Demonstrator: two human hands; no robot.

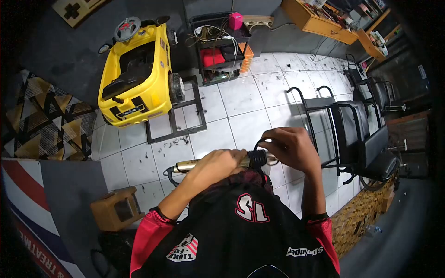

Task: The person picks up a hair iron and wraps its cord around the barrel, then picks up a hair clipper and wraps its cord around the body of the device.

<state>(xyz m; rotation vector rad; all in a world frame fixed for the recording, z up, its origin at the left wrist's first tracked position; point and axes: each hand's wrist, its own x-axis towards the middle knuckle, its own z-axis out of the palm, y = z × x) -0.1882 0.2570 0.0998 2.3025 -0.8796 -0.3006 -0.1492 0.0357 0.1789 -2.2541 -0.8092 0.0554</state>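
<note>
While the left hand point(215, 167) wraps around a gold tool point(185, 166), the right hand point(295, 147) seems to pinch a black cord point(260, 142) between thumb and finger. The tool is held up, nearer the person than the yellow toy car point(159, 88) and to its right. Black loops point(257, 159) sit close together at the tool's right end. It looks like the winding part; one more loop would need a firm left hand and a tight cord. A black frame point(200, 104) lies on the floor point(243, 125) by the car. Just right of the car is a black rack point(197, 24). Black chairs point(352, 123) and a wooden table point(320, 28) are farther right of the car.
</note>
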